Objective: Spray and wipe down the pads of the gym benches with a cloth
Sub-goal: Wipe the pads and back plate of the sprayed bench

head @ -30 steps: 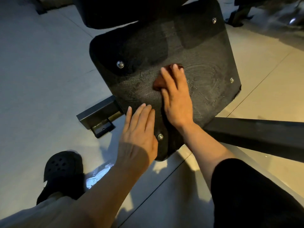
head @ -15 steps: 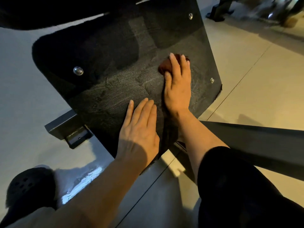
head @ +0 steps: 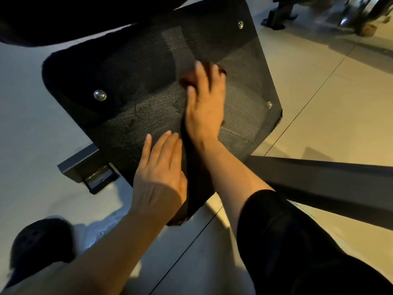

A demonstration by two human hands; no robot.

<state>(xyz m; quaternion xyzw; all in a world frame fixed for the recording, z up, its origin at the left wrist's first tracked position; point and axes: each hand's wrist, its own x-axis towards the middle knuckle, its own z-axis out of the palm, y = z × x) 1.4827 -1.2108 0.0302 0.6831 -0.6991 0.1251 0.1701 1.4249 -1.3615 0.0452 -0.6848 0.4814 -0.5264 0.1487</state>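
A flat black textured board with rounded corners and silver bolt heads (head: 148, 99) is filling the upper middle of the head view, tilting above a pale tiled floor (head: 319, 103). The right hand (head: 205, 107) is lying flat on the board near its centre, fingers straight and close together, pressing a small reddish-brown cloth (head: 188, 78) against the surface; the cloth is peeking out past the fingertips and at the thumb side, mostly hidden under the palm. The left hand (head: 159, 177) is resting on the board near its lower edge, fingers extended and held side by side, palm down, holding nothing. The two hands are sitting just beside each other without touching. A dark grey metal frame bar (head: 319, 179) is running from under the board's lower right corner toward the right edge of the view, and a grey metal bracket (head: 85, 167) is sticking out below the board's left edge. A black perforated clog (head: 36, 241) is standing on the floor at the lower left.
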